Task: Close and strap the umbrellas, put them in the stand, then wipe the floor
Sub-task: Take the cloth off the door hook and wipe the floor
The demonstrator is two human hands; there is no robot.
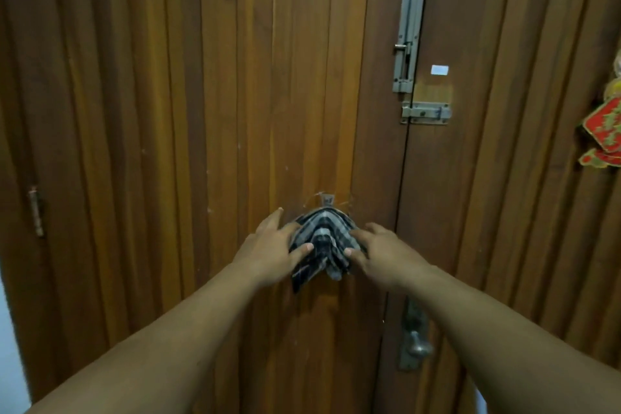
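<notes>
A dark checked cloth (323, 242) hangs in folds from a small clear hook (326, 200) stuck on the wooden door (201, 111). My left hand (274, 247) holds the cloth's left side, thumb on the front and fingers reaching behind. My right hand (378, 250) holds the cloth's right side in the same way. Both arms stretch forward from the bottom of the view. No umbrella, stand or floor is in view.
Two metal slide bolts (408, 37) (425, 112) sit where the door leaves meet. A lever handle (415, 343) is low right of my right arm. A red and gold ornament (603, 134) hangs at the right edge. A hinge (36, 212) is far left.
</notes>
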